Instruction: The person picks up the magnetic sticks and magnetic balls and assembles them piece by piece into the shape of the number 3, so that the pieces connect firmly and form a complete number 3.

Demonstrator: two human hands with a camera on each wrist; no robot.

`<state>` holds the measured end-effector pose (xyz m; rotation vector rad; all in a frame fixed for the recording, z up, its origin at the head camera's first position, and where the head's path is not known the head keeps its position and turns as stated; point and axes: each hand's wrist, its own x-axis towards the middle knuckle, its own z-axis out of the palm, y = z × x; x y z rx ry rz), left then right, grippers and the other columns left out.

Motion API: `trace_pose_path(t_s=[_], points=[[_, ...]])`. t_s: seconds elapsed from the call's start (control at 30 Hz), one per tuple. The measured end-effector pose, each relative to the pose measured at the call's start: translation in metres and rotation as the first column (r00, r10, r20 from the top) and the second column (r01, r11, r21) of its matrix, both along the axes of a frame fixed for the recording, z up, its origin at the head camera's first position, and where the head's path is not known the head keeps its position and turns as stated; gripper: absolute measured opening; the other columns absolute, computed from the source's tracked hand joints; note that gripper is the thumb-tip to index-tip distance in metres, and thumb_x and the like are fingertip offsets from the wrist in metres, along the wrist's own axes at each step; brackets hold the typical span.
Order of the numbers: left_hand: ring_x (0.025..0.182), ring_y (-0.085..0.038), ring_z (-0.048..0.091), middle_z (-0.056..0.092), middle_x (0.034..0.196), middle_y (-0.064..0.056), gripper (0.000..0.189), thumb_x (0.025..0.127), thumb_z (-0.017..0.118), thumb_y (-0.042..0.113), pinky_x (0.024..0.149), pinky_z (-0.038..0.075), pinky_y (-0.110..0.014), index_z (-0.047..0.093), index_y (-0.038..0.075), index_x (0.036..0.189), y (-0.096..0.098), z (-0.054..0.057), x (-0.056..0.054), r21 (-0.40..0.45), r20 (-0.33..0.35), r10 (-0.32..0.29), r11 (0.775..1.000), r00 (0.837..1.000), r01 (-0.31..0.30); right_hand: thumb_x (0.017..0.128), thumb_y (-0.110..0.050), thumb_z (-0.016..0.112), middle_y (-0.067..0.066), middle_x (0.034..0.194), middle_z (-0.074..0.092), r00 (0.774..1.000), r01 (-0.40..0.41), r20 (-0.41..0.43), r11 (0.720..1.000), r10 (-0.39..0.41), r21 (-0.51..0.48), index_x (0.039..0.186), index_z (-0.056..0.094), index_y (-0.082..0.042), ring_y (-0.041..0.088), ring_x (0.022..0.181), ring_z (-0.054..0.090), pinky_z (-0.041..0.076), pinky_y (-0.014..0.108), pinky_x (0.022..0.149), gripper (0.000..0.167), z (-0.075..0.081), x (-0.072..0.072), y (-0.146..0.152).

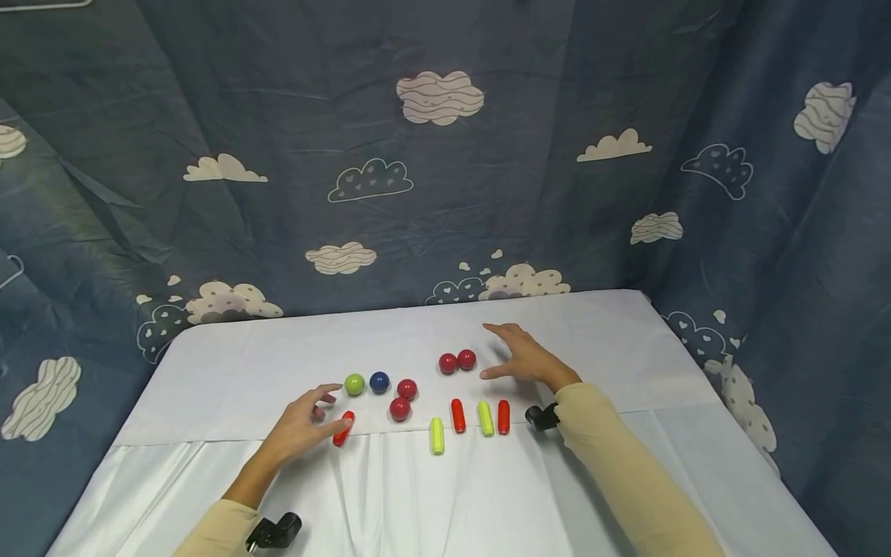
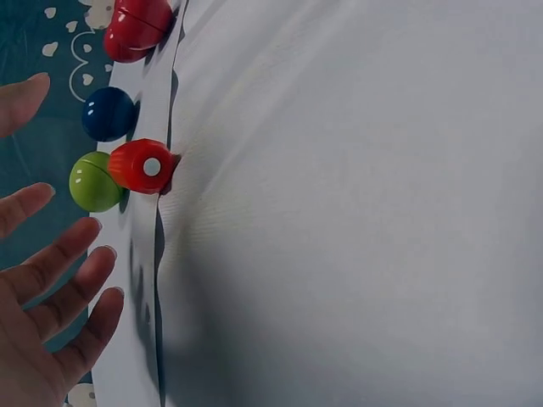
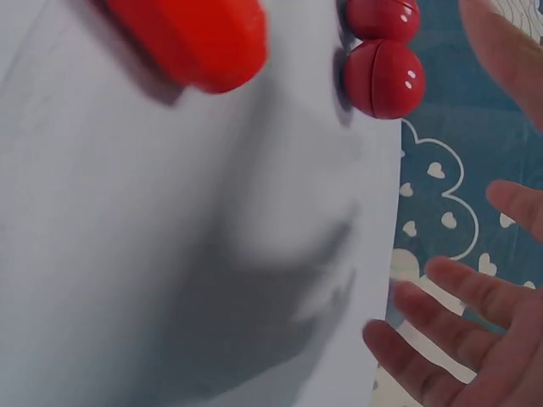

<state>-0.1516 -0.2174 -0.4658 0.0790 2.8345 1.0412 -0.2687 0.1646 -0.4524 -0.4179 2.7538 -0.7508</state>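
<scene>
My left hand (image 1: 302, 424) hovers over the cloth with fingers spread and loosely bent. Its thumb tip appears beside a short red stick (image 1: 343, 428), which shows a white dot on its end in the left wrist view; the fingers look apart from it. Close to the index fingertip are a glossy green ball (image 1: 354, 384) and a dark blue ball (image 1: 379, 382). At the right, my right hand (image 1: 525, 357) is held above the table, thumb and fingers wide apart, with nothing in it. Just left of it lie two red balls (image 1: 467, 359) side by side.
Two more red balls (image 1: 400, 408) sit near the middle. Nearer the front are two yellow-green sticks (image 1: 437, 436) and two red sticks (image 1: 503, 417). White cloth (image 1: 529, 495) covers the table, with a seam across it. A cloud-patterned dark curtain (image 1: 487, 193) hangs behind.
</scene>
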Motion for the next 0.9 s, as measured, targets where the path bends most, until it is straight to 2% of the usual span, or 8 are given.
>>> trace_pose_path(t_s=[0.17,0.37,0.63,0.9], points=[[0.083,-0.017,0.054,0.063,0.109,-0.008,0.059,0.081,0.075,0.030,0.070,0.043,-0.032,0.054,0.008,0.132,0.002,-0.005,-0.002,0.030,0.009,0.020,0.999,1.000,-0.020,0.073,-0.034,0.084,0.019,0.145,0.038,0.998,-0.020,0.062,0.998,0.023,-0.052,0.149,0.036,-0.018,0.037,0.128,0.043,0.038,0.055,0.101,0.091,0.002,-0.006,-0.006],[0.075,-0.014,0.052,0.062,0.097,-0.004,0.054,0.081,0.076,0.024,0.065,0.041,-0.030,0.056,0.007,0.128,0.004,-0.007,-0.002,0.056,0.033,0.026,0.998,0.999,-0.028,0.075,-0.027,0.083,0.018,0.137,0.047,0.987,-0.034,0.153,0.999,0.038,-0.032,0.145,0.043,-0.020,0.034,0.116,0.051,0.044,0.052,0.094,0.081,0.007,-0.014,-0.011],[0.074,-0.014,0.051,0.058,0.084,0.001,0.047,0.080,0.076,0.020,0.066,0.041,-0.029,0.061,0.006,0.122,0.002,-0.011,-0.004,0.070,0.039,0.014,0.997,0.999,-0.017,0.079,-0.017,0.079,0.014,0.128,0.055,0.983,-0.086,0.169,0.995,0.076,0.053,0.139,0.050,-0.020,0.027,0.105,0.055,0.047,0.046,0.092,0.067,0.012,-0.023,-0.024],[0.071,-0.014,0.050,0.057,0.080,0.001,0.042,0.079,0.077,0.021,0.063,0.040,-0.029,0.064,0.005,0.115,0.002,-0.016,-0.005,0.057,0.035,0.003,0.998,0.999,-0.005,0.079,-0.014,0.079,0.010,0.121,0.058,0.979,-0.066,0.194,0.997,0.055,0.048,0.133,0.056,-0.022,0.027,0.107,0.053,0.046,0.048,0.092,0.060,0.008,-0.030,-0.031]])
